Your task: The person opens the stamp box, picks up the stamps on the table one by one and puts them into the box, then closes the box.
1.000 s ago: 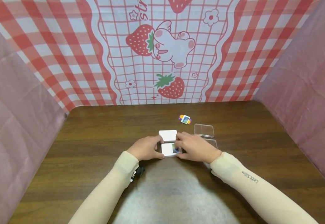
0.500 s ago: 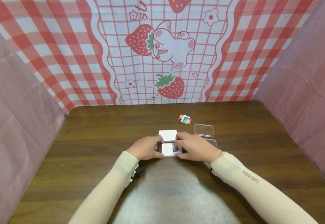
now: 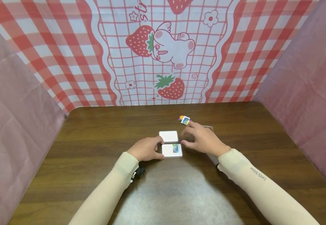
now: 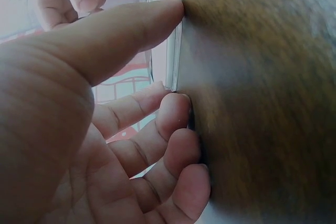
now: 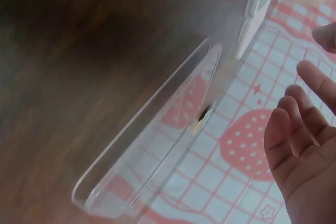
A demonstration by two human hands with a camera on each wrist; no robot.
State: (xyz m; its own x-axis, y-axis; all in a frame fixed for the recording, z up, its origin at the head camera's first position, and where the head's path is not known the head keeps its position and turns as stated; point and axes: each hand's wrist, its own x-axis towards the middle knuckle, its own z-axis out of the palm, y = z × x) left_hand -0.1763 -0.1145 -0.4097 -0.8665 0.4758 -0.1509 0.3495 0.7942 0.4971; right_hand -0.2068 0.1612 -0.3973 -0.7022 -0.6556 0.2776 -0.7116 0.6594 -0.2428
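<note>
My left hand (image 3: 146, 148) holds the left end of a small flat clear plastic case (image 3: 167, 150), thumb at its near edge and a fingertip at the far one. White lining shows in the case, with a small landscape picture (image 3: 176, 148) on its right part. In the left wrist view the thumb presses the edge of the case (image 4: 173, 59). Right behind it lies a second white-lined case (image 3: 168, 136). Off to the right hovers my right hand (image 3: 206, 139), fingers loosely bent around nothing; the right wrist view shows its fingers (image 5: 278, 129) apart from everything.
Toward the back, a small picture card (image 3: 185, 120) rests on an orange and purple piece (image 3: 181, 117). Clear lids stand on the table (image 3: 101, 131) at right, mostly behind the right hand; one clear lid (image 5: 113, 192) shows in the right wrist view. A strawberry-print cloth (image 3: 168, 87) hangs behind.
The right hand has lifted off the near case and moved right and back, uncovering the landscape picture. The left hand keeps its hold and place.
</note>
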